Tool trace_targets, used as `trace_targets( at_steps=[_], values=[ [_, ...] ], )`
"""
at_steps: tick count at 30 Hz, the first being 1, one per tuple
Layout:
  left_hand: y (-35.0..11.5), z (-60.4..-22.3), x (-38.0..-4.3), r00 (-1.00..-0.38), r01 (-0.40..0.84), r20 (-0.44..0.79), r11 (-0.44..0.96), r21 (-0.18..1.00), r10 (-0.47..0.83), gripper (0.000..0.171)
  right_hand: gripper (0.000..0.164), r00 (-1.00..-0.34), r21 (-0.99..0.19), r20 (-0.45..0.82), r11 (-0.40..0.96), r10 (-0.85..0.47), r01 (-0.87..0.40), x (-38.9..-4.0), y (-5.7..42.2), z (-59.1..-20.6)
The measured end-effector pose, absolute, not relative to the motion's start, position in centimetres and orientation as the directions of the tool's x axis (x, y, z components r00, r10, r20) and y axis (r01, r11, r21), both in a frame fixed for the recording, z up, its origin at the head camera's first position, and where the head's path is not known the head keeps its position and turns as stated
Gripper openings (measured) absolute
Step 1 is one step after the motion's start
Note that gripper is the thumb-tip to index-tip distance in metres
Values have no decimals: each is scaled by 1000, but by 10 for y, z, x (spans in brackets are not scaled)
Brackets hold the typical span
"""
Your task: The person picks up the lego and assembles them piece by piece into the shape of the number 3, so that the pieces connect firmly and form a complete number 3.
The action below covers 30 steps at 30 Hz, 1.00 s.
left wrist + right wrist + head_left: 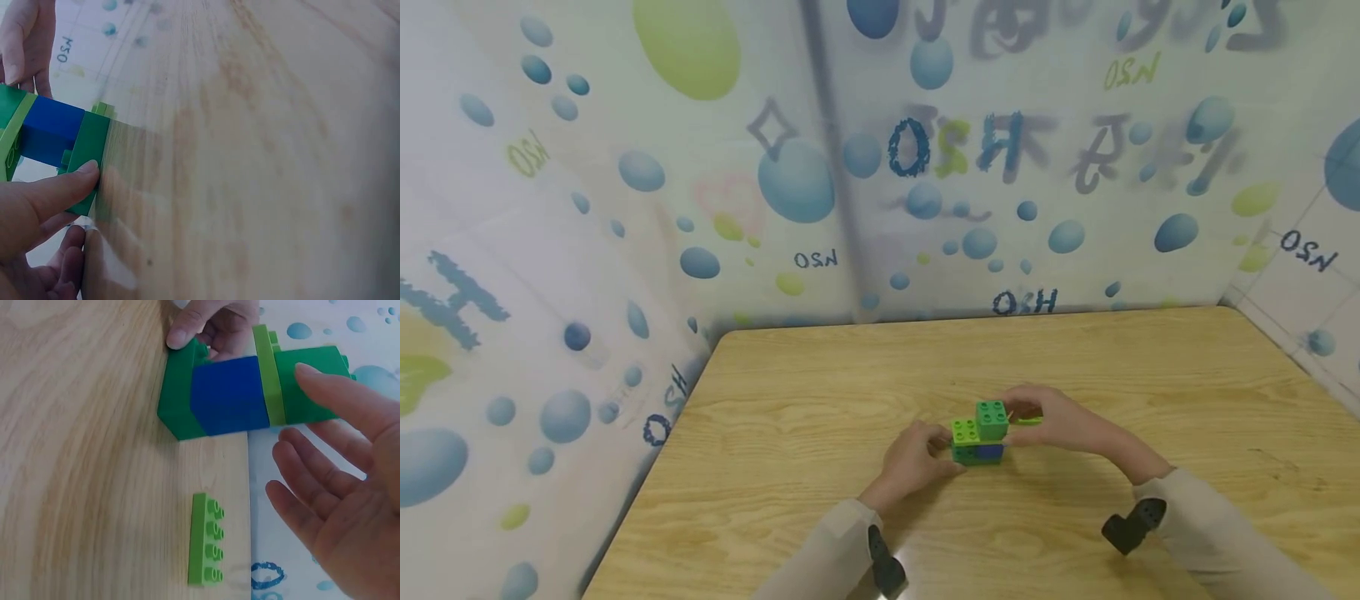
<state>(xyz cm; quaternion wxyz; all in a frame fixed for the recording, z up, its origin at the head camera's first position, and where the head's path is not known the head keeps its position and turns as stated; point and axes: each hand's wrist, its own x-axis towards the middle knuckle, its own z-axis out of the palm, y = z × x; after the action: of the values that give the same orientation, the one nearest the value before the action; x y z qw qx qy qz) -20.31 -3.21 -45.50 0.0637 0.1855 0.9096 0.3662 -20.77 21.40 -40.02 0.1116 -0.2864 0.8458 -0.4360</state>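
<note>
A small stack of toy building bricks stands on the table between both hands. Its base is a long dark green brick [178, 400], with a blue brick [228, 395] on one end. Over the blue one lies a thin lime plate [964, 431], and a green brick [992, 419] tops the stack. My left hand [912, 462] pinches the end of the base brick between thumb and fingers. At the top, my right hand [1060, 421] holds the green brick, thumb on its side and index finger behind it.
A loose lime plate [199, 540] with a row of studs lies on the wooden table [790, 392], near my right hand. Behind the table hangs a white sheet [880, 242] printed with bubbles and letters. Similar sheets flank both sides.
</note>
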Motion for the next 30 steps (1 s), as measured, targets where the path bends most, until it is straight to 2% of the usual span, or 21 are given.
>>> trace_targets(
  at_steps=[8, 22, 30],
  values=[
    [-32, -454, -202, -926, 280, 10, 667, 691, 378, 41, 50, -822, -821, 26, 458, -568, -342, -219, 243, -401],
    [-32, -455, -203, -926, 276, 7, 664, 695, 377, 41, 50, -909, -800, -35, 557, -416, -223, -237, 274, -426],
    [-32, -457, -203, -927, 278, 12, 668, 690, 374, 41, 55, -911, -807, -69, 560, -407, -189, -242, 282, -444]
  ],
)
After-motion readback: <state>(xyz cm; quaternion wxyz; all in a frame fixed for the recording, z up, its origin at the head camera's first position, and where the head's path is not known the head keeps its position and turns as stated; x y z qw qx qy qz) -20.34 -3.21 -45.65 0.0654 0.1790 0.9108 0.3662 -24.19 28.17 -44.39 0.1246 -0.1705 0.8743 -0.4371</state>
